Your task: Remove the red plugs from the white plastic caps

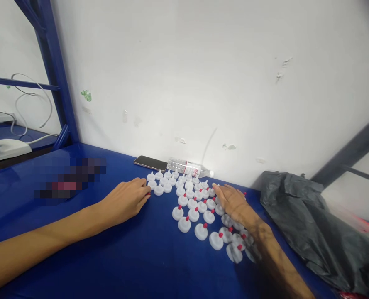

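Observation:
Many white round caps with thin spouts stand on the blue tabletop; the nearer ones point(184, 224) carry small red tips, and the back left ones point(158, 190) have bare spouts. My left hand point(131, 198) is closed beside the left group, with a small red tip point(148, 193) showing at its fingertips. Over the right side of the caps reaches my right hand point(232, 202), its fingers extended and the thumb apart, near the back right spouts. Some caps beneath that hand and wrist are partly hidden or in shadow.
A clear plastic bottle point(184, 166) lies behind the caps, with a dark phone point(150, 162) to its left. A black plastic bag point(309, 224) covers the right side. Blurred-out items point(69, 182) lie at left. Behind are a white wall and a blue metal frame point(52, 54).

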`<move>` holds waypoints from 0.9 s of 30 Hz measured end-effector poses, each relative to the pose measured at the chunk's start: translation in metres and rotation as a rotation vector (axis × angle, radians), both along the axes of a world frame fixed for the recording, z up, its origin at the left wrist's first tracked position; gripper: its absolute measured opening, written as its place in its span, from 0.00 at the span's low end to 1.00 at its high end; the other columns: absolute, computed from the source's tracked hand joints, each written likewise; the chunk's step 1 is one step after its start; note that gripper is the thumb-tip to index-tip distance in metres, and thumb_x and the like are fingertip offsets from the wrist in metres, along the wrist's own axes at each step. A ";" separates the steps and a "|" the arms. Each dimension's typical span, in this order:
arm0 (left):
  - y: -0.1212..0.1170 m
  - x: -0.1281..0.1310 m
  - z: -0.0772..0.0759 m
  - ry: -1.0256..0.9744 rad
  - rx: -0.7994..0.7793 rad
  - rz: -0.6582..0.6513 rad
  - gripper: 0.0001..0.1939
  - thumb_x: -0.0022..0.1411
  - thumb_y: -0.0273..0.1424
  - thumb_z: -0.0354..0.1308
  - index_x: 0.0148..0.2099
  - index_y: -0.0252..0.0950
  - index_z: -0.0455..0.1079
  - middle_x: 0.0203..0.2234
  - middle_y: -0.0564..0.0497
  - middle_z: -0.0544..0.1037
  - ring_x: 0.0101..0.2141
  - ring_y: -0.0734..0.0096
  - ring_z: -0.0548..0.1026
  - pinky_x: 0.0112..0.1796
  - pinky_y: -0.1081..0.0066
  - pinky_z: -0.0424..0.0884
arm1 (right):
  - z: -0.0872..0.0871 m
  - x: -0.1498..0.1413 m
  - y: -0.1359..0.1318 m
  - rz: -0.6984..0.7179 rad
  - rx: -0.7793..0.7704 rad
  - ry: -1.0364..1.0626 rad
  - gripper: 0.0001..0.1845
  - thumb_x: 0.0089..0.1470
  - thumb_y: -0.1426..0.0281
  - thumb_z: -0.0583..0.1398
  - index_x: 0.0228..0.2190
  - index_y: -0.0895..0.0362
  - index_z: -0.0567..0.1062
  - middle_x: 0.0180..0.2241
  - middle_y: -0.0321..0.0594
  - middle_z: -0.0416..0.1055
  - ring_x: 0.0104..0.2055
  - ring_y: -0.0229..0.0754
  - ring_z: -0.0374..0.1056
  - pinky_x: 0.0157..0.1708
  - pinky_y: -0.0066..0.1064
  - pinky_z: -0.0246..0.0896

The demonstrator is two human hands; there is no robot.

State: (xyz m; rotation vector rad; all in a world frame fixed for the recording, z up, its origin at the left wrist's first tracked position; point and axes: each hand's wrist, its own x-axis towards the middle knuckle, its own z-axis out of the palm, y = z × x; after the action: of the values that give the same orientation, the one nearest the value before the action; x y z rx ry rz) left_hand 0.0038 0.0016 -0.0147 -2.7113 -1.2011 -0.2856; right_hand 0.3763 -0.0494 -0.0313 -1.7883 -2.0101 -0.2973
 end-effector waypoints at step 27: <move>0.004 0.001 -0.022 0.063 0.058 -0.265 0.23 0.70 0.21 0.46 0.60 0.48 0.67 0.38 0.49 0.72 0.34 0.65 0.73 0.24 0.68 0.53 | 0.044 -0.090 -0.031 0.341 0.210 -0.039 0.12 0.68 0.70 0.55 0.50 0.52 0.72 0.48 0.42 0.72 0.46 0.47 0.69 0.47 0.44 0.68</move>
State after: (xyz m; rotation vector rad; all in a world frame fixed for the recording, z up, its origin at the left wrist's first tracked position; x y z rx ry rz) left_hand 0.0049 0.0055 -0.0369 -2.8041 -0.8030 -0.2606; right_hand 0.2865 -0.0802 0.0124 -1.2984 -2.1759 -0.4195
